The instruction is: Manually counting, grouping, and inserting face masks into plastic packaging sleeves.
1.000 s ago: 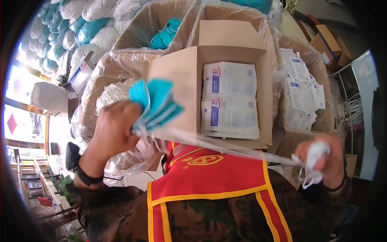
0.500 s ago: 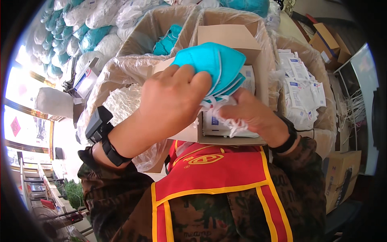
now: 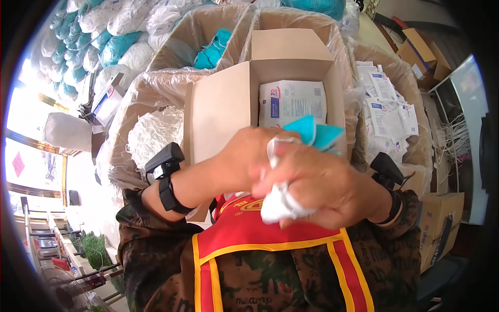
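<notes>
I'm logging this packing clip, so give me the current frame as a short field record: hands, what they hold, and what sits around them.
left hand: closed around teal masks
right hand: gripping crumpled white plastic wrap
hands: pressed together above open cardboard box
box contents: flat white packets
right side: lined bin of white packets
left side: lined bin of white stringy material
</notes>
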Available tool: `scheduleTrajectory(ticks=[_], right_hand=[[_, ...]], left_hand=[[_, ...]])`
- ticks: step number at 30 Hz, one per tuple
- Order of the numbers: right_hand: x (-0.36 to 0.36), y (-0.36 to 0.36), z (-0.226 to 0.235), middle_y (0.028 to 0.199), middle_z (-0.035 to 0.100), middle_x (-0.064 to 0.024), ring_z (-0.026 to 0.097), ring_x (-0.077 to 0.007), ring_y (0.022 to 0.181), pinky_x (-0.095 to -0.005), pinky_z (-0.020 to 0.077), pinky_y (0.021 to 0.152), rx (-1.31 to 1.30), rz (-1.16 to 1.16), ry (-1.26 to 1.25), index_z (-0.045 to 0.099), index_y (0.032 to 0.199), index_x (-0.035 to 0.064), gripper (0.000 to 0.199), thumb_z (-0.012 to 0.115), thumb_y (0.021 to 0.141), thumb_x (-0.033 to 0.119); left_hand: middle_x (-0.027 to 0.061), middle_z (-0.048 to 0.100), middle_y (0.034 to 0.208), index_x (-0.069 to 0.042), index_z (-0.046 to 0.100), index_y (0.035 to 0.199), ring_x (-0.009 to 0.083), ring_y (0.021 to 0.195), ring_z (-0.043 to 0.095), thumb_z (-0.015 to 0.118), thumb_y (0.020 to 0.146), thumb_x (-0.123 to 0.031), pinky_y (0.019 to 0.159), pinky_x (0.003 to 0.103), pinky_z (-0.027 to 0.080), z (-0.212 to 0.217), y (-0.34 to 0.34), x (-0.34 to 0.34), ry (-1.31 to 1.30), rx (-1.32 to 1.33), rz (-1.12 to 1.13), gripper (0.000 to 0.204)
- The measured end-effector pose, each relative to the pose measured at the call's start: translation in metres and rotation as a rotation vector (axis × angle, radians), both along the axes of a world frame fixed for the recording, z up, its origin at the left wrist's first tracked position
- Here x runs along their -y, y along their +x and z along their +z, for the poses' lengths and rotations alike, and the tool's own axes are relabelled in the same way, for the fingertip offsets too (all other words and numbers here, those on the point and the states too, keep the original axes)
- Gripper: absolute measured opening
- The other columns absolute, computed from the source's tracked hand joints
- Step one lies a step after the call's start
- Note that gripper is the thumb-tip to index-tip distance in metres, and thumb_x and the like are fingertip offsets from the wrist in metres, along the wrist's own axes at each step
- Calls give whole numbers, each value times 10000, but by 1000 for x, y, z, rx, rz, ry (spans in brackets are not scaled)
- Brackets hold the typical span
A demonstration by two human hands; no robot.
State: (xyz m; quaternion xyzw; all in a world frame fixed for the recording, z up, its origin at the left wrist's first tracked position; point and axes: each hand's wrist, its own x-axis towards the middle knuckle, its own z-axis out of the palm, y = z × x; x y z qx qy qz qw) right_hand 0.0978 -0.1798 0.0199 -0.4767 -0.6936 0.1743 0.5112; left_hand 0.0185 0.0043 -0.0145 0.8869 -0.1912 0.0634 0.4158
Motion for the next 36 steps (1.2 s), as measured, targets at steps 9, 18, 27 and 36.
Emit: scheduleTrajectory(ticks=[9, 18, 27, 36], right_hand=[[67, 2, 9, 765, 493, -130, 509, -321, 717, -379, 423, 676, -378, 370, -305, 537, 812, 9, 240, 715, 861, 162], [138, 7, 28, 745, 645, -83, 620, -185, 656, -284, 481, 644, -752, -307, -588, 653, 841, -3, 271, 826, 739, 178], [32, 28, -30, 830, 636, -18, 546, -48, 594, -213, 432, 528, -1028, -294, -470, 583, 1137, -3, 318, 697, 849, 70], [-15, 45, -40, 1168, 619, -87, 601, -182, 1069, -322, 465, 967, -1028, -231, -324, 479, 1306, -21, 694, 823, 753, 216]], left_hand=[[61, 459, 671, -81, 500, 801, 237, 577, 564, 623, 712, -129, 515, 343, 481, 52, -70, -11, 538, 42, -125, 160], [48, 651, 798, -10, 664, 940, 162, 682, 633, 697, 739, -41, 641, 284, 502, 30, -110, -111, 128, -233, 601, 207], [59, 666, 893, 19, 603, 1008, 99, 799, 615, 765, 799, -94, 717, 257, 500, -4, -32, -21, -628, 87, 700, 287], [75, 640, 1054, -3, 566, 1132, 134, 973, 592, 824, 781, -238, 841, 291, 487, -16, -18, 9, -774, 61, 396, 494]])
